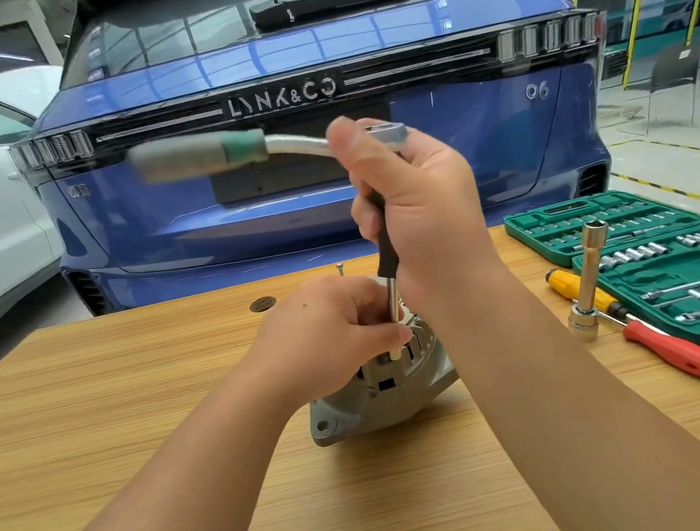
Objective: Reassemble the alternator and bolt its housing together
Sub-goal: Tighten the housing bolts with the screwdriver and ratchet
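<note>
The grey alternator [380,393] stands on the wooden table [128,398], its mounting ear facing me. My left hand [327,334] lies on top of it, fingertips pinching the lower end of a long extension bar [393,299] that stands upright on the housing. Higher up, my right hand [417,206] grips the bar's black upper part just under the ratchet head. The ratchet handle [197,154], grey and green, sticks out to the left and is blurred. The bolt under the socket is hidden.
A green socket set case [664,252] lies open at the right. In front of it are a yellow-handled screwdriver [576,288], a red-handled screwdriver [671,349] and a long socket [590,283] standing upright. A loose bolt [340,268] and a dark round disc [263,304] sit behind the alternator. A blue car stands beyond the table.
</note>
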`<state>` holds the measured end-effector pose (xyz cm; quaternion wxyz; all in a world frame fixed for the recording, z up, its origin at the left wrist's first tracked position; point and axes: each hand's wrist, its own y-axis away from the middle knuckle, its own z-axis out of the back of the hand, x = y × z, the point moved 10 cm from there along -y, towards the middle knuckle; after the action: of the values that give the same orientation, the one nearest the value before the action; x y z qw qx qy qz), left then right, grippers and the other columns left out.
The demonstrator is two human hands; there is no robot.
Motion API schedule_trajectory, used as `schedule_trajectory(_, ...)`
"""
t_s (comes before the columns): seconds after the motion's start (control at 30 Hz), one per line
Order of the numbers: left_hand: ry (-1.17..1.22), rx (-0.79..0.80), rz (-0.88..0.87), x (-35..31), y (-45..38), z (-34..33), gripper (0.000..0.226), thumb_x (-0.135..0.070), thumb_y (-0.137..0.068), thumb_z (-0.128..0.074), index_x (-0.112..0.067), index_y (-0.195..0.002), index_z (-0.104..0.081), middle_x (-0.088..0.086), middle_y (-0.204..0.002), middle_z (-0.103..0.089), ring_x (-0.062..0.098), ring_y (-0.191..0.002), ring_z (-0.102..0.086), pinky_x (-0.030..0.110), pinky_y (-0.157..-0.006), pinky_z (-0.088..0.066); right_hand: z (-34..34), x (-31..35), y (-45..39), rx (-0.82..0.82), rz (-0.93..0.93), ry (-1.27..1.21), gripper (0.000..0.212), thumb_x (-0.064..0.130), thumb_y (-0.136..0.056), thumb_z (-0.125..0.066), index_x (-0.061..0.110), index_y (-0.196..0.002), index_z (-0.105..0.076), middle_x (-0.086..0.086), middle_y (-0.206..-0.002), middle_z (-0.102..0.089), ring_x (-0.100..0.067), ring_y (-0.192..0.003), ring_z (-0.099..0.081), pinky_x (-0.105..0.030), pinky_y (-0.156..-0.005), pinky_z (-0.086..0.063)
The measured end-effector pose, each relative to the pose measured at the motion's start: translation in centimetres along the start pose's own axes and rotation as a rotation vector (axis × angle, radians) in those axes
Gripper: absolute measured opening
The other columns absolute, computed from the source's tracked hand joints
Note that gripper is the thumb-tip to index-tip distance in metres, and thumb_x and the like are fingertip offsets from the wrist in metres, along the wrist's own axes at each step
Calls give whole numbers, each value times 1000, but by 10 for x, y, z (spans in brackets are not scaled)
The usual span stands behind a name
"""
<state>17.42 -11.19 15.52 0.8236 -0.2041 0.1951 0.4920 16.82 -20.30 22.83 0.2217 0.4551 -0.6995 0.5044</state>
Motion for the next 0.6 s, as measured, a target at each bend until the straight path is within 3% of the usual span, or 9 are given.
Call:
schedule_trajectory(0.07, 1, 11, 5, 0, 0, -1, 9, -42, -91, -74, -34, -93, -73, -10, -83, -74, 14, -83, -71, 50, -80, -60, 7, 0, -1, -54, -4, 52, 16, 21, -90, -76, 11, -84, -65, 3, -62, -47, -13, -51, -37, -22, -47, -33)
schedule_trajectory(0.13, 8, 6, 6, 1, 0, 1, 11, -42, -89, -75, -32, -89, -72, -8, -82, -73, 18, -82, -70, 52, -80, -59, 0, -7, -3, 80, -109, -54, 10, 20, -89, -72, 16, -83, -66, 3, -66, -51, -11, -53, -42, -23, -52, -34)
schedule_trajectory(0.17, 16, 3, 7, 2, 0, 2, 12, -42, -89, -76, -31, -87, -72, -7, -81, -73, 19, -82, -70, 53, -80, -59, -7, -8, -2, 170, -163, -153, 3, 19, -89, -68, 17, -91, -67, 3, -69, -53, -11, -55, -45, -25, -56, -34)
schedule_trajectory(0.2, 24, 1, 9, 2, 0, 2, 12, -41, -88, -77, -32, -85, -71, -7, -81, -73, 19, -81, -70, 54, -80, -58, -11, -8, -1, 239, -189, -228, 11, 18, -90, -63, 18, -101, -67, 3, -73, -56, -11, -57, -47, -25, -59, -34)
schedule_trajectory(0.27, 39, 0, 8, 3, 0, 2, 12, -39, -88, -78, -30, -84, -72, -6, -80, -73, 20, -80, -70, 55, -81, -58, -16, -5, 0, 318, -125, -250, 25, 13, -93, -58, 23, -115, -63, 1, -79, -59, -12, -59, -50, -25, -59, -38)
schedule_trajectory(0.4, 51, 15, 9, 4, 1, 1, 12, -36, -89, -77, -27, -83, -72, -5, -79, -74, 21, -80, -71, 54, -83, -58, -26, 9, 6, 324, 137, -16, 38, 4, -97, -57, 31, -125, -58, -1, -77, -60, -17, -56, -46, -28, -53, -41)
schedule_trajectory(0.53, 54, 16, 6, 4, 2, 1, 13, -34, -90, -77, -28, -79, -72, -6, -77, -75, 19, -79, -71, 51, -83, -58, -32, 9, 10, 394, 121, -48, 39, 5, -91, -52, 30, -120, -58, -7, -78, -51, -21, -59, -39, -36, -54, -31)
schedule_trajectory(0.6, 50, 8, 4, 3, 1, 2, 14, -35, -89, -77, -28, -78, -71, -6, -76, -74, 19, -78, -70, 52, -82, -58, -35, 8, 9, 435, 27, -169, 39, 17, -89, -44, 26, -126, -54, -8, -79, -54, -22, -59, -39, -37, -55, -26)
